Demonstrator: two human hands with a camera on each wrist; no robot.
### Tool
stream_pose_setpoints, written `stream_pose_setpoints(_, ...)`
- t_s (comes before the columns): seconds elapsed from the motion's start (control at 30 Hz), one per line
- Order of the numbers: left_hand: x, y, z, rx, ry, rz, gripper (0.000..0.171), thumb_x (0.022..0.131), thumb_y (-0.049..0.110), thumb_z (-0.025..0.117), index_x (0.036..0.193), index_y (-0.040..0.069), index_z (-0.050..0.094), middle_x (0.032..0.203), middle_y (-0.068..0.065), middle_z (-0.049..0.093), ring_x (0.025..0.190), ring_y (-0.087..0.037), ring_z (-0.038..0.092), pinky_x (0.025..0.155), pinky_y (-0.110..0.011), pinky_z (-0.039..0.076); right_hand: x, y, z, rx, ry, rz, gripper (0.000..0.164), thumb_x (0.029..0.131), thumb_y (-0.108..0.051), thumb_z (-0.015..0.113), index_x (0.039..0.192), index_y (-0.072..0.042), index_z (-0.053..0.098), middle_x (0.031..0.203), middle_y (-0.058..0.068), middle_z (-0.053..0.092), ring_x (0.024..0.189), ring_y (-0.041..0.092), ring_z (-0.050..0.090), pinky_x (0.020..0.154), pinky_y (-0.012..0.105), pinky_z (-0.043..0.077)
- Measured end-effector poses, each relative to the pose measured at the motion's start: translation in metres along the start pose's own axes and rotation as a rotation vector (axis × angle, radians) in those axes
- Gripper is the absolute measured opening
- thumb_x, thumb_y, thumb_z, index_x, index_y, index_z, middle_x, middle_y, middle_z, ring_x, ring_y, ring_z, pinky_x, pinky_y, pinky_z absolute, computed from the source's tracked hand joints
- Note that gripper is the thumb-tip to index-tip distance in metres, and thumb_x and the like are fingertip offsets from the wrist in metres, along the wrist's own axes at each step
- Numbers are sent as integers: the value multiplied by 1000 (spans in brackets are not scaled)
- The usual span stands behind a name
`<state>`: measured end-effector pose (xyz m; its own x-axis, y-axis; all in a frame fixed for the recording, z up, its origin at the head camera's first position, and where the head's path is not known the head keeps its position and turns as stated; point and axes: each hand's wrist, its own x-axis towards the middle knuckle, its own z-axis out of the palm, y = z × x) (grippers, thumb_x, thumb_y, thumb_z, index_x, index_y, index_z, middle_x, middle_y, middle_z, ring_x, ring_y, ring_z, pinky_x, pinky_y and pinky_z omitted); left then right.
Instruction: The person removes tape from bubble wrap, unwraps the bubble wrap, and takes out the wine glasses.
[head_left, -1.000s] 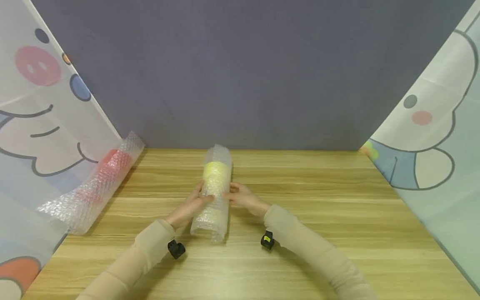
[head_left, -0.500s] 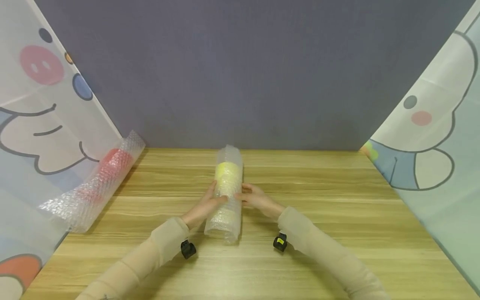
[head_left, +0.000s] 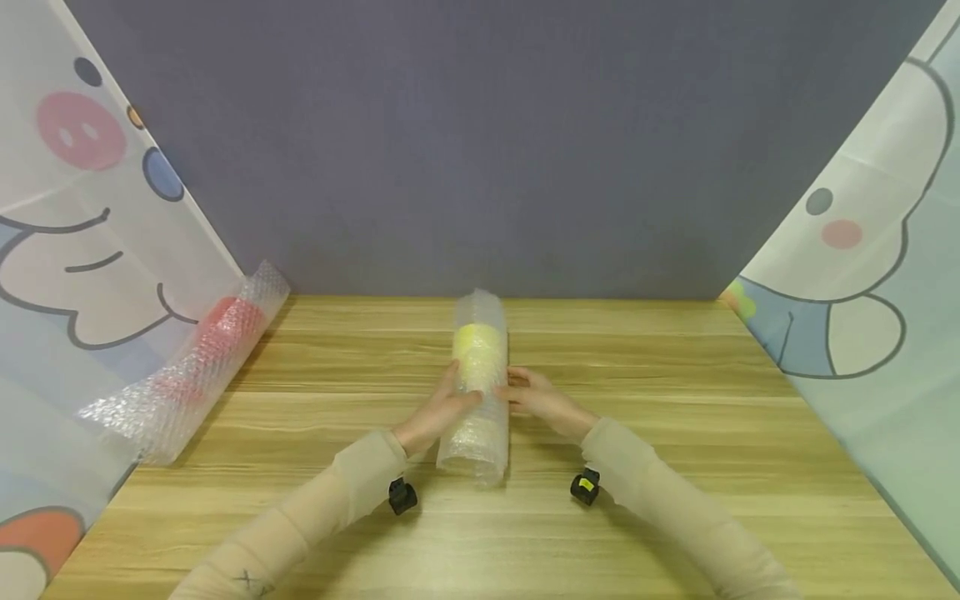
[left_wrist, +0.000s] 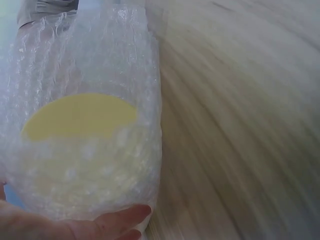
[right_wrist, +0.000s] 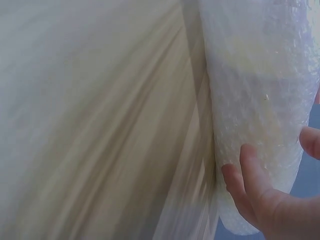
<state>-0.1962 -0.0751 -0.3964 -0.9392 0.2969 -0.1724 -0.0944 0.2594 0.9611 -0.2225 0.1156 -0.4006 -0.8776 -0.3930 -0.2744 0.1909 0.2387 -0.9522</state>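
A yellow cylindrical thing rolled in clear bubble wrap lies on the wooden table, its long side running away from me. My left hand grips its left side, thumb over the top. From the right side, my right hand holds it with its fingertips on the wrap. The left wrist view shows the open end of the bubble wrap and a flat yellow end inside it. In the right wrist view, bent fingers press on the plastic. The layers blur the item inside.
Another bubble-wrapped roll, with something red inside, lies aslant at the table's left edge against a cartoon-printed panel. A grey wall closes off the back of the table. A second printed panel stands at right.
Both hands and the bubble-wrapped yellow roll have moved to the right across the table, keeping their hold. The red roll stays in place.
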Motion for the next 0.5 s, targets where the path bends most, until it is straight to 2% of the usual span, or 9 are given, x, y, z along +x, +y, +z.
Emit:
stream_pose_setpoints(0.33, 4, 2, 18, 22, -4, -18, 83, 89, 24, 52, 147, 8, -4, 152, -19, -12, 139, -38, -8, 108, -65, 1, -8, 4, -15, -4, -29, -22, 67, 89, -20, 58, 141, 4, 23, 142, 25, 33, 125, 37, 42, 101, 41, 42)
stream_pose_setpoints(0.5, 4, 4, 26, 9, -39, -13, 83, 89, 26, 51, 147, 8, -6, 152, -17, -15, 139, -38, -10, 107, -66, 1, -14, 8, -23, -17, -21, -8, 68, 90, -21, 58, 142, 2, 22, 143, 25, 31, 125, 37, 42, 101, 41, 42)
